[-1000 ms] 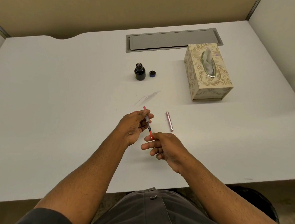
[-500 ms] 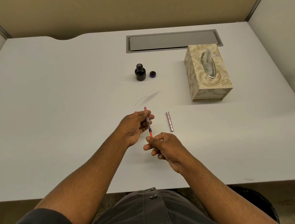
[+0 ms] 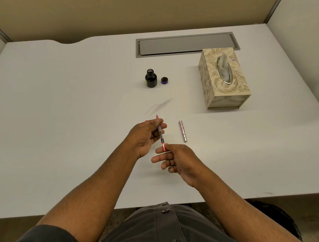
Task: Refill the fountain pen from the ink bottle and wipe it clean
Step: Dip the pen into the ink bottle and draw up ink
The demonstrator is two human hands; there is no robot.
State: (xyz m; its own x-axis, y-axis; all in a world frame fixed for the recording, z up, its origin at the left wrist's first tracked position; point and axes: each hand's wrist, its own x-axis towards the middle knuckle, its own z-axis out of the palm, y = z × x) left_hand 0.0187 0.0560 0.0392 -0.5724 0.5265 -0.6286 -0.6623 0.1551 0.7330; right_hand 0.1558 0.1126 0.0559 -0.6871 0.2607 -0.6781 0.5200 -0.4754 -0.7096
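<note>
The left hand (image 3: 145,137) pinches the pen (image 3: 161,133) near its nib end, fingers curled round it. The right hand (image 3: 178,160) pinches the pen's red rear end between thumb and forefinger, its other fingers loosely extended. The pen is held just above the desk (image 3: 60,113), its long axis running away from the person, nib pointing toward the far side and slightly left. Just right of it a barrel (image 3: 182,131) lies on the desk, roughly parallel. Farther off stands the bottle (image 3: 151,78), open, dark ink inside, its cap (image 3: 164,80) just beside it on the right. A tissue box (image 3: 224,78) sits far right, a tissue poking from its slot.
</note>
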